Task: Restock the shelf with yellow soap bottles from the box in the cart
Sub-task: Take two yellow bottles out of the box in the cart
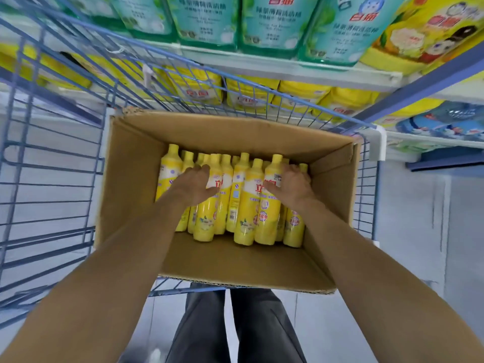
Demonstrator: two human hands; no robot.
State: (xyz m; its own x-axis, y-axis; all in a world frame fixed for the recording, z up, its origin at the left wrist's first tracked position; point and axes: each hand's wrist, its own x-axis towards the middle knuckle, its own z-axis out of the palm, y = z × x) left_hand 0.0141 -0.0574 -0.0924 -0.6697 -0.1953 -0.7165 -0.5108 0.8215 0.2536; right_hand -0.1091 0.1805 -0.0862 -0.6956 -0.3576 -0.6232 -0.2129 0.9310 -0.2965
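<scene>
Yellow soap bottles (245, 203) in box (131, 163); left hand (195, 186), right hand (294, 186) touching them.

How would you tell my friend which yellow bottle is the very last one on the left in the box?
Find the blue wire cart, then the open cardboard box inside it, holding yellow soap bottles. The leftmost bottle lies nearest the box's left wall, just outside the left hand. Its cap is the farthest left of all, with bare cardboard beside it.
</scene>
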